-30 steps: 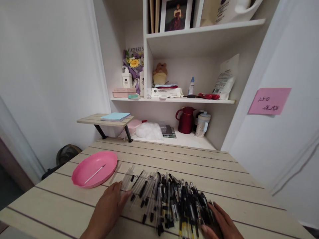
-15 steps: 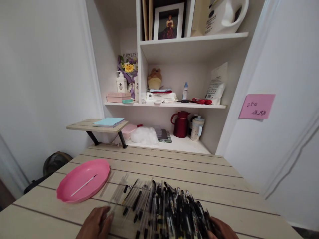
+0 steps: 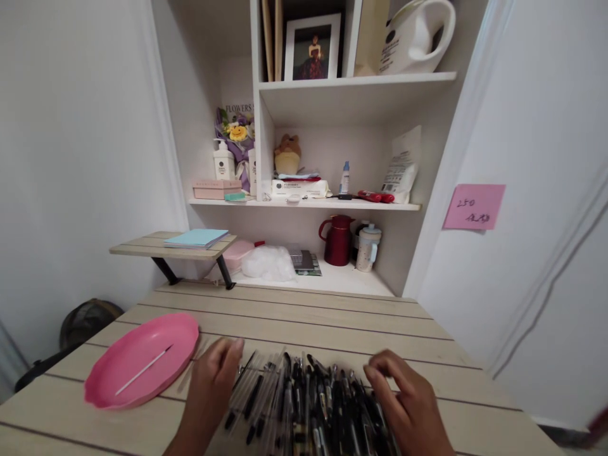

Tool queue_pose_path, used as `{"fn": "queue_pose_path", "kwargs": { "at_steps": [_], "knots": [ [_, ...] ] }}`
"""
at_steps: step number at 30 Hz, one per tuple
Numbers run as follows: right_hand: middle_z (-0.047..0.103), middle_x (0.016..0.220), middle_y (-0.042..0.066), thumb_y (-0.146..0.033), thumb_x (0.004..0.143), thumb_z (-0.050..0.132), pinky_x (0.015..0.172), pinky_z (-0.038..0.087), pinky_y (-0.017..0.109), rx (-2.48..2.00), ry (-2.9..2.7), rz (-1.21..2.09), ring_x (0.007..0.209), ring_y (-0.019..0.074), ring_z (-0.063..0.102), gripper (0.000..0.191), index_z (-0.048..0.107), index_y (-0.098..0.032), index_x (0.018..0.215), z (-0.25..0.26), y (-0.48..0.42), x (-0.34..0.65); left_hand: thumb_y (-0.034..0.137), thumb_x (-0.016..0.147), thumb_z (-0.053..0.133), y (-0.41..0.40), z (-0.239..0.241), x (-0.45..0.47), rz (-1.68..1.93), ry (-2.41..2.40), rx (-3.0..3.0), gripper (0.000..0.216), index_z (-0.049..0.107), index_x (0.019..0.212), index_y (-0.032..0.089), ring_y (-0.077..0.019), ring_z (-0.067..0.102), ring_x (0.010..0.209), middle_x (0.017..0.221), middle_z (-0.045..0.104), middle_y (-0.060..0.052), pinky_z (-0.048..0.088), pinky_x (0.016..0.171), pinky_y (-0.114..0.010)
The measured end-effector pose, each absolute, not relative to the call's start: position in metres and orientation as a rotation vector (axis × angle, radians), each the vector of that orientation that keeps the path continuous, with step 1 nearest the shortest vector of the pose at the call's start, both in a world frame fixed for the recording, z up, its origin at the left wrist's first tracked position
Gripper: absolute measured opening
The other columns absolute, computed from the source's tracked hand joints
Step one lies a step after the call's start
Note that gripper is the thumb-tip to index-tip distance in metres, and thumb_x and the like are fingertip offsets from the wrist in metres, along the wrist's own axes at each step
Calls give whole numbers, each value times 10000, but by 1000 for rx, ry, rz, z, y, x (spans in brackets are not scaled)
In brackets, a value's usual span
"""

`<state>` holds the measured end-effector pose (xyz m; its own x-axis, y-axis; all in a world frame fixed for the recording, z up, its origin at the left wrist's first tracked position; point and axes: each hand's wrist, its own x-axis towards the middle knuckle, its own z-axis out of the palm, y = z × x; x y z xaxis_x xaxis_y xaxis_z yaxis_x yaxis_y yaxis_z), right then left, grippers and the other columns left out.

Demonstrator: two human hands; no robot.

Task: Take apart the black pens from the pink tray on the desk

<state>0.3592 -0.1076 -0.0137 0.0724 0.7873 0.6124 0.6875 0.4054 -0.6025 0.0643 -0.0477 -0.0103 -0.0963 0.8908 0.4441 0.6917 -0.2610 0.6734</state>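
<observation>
A dense bunch of pens (image 3: 337,405), mostly black, lies on the wooden table in front of me. Clear tubes with black ends (image 3: 259,396) make up its left side. My left hand (image 3: 211,377) rests at the bunch's left edge, fingers curled in, thumb towards the tubes; whatever may be inside the fingers is hidden. On the right edge is my right hand (image 3: 406,396), loosely bent, with a gap between thumb and forefinger and no pen seen in it. A white stick with a dark tip (image 3: 144,370) lies on the pink plate (image 3: 102,367) left of my left hand.
Behind the table (image 3: 304,310) stands a white shelf unit (image 3: 342,206) with a red jug (image 3: 338,240), a speckled cup (image 3: 368,248) and a plastic bag (image 3: 269,264). A small raised stand (image 3: 142,246) at the back left carries blue paper (image 3: 197,238).
Both hands have moved forward along the sides of the bunch. The left hand now covers some clear tubes at the left edge. The view has shifted slightly.
</observation>
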Motion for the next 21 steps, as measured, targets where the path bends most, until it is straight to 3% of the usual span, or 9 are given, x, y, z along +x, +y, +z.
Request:
{"fn": "queue_pose_path", "kwargs": {
  "at_steps": [5, 9, 21],
  "knots": [
    [467, 469, -5, -449, 814, 369, 465, 354, 221, -1233, -1321, 423, 465, 115, 439, 394, 426, -186, 527, 13, -41, 347, 477, 801, 287, 3, 27, 106, 1427, 1608, 1811, 418, 396, 511, 196, -119, 390, 463, 434, 364, 43, 309, 476, -216],
    [438, 411, -25, -538, 778, 373, 414, 311, 217, -1112, -1084, 704, 383, 90, 377, 438, 441, -176, 540, 10, 0, 352, 539, 785, 228, 41, 28, 116, 1377, 1645, 1794, 504, 363, 437, 201, -144, 425, 462, 424, 425, 14, 312, 492, -243],
    [369, 371, -45, -610, 722, 389, 347, 235, 218, -1199, -852, 768, 322, 73, 339, 498, 356, -189, 458, -23, 35, 373, 628, 742, 152, 76, 6, 130, 1161, 1709, 1743, 565, 305, 379, 222, -166, 382, 439, 399, 390, -16, 262, 477, -268]
  ]
}}
